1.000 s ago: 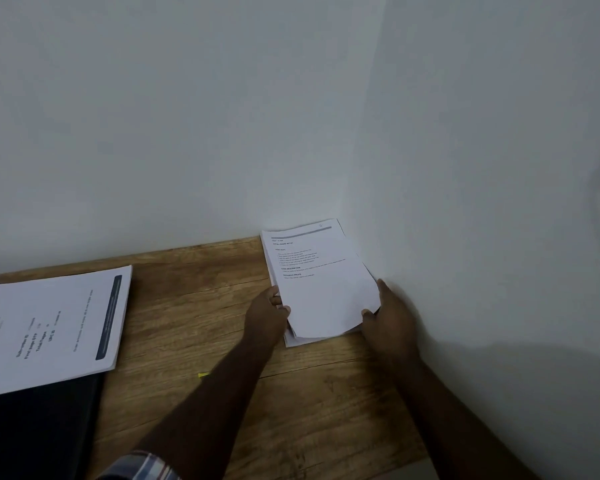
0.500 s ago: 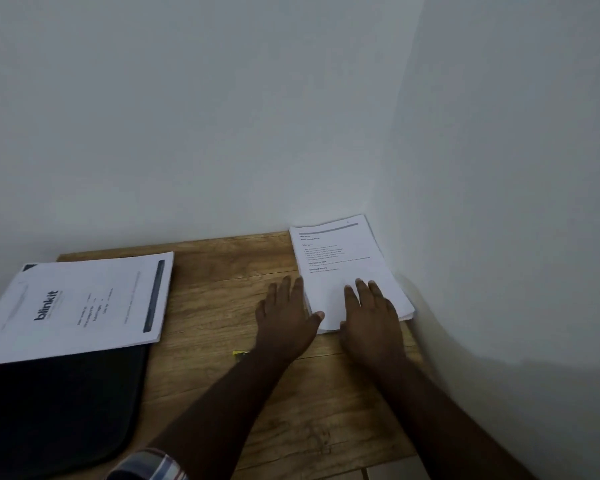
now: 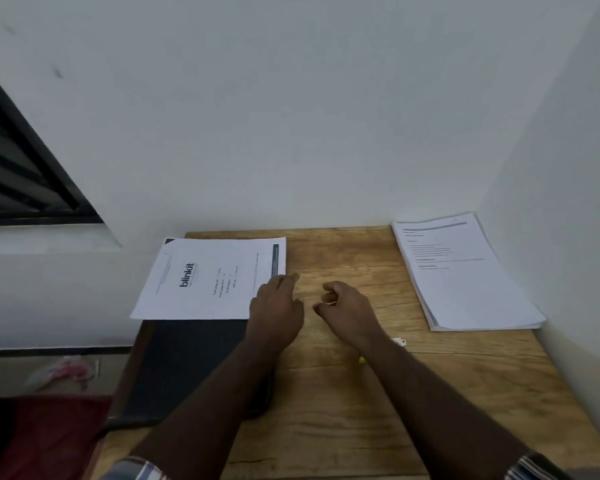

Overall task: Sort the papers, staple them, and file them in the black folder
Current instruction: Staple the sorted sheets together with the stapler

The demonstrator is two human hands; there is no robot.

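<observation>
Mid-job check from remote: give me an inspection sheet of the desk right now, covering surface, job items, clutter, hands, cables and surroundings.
Surface: wooden plank desk set in a wall corner.
Job's things: white printed paper stack at the far right by the wall; white blinkit-headed sheet lying partly on the flat black folder at the left edge. No stapler seen.
Clutter: small yellow bit and small white piece beside the right forearm.
Hands: left hand at the blinkit-headed sheet's corner, fingers fairly straight; right hand loosely curled, holding nothing.
Cables: nothing seen.
Surroundings: plain white walls; dark barred window at left.
</observation>
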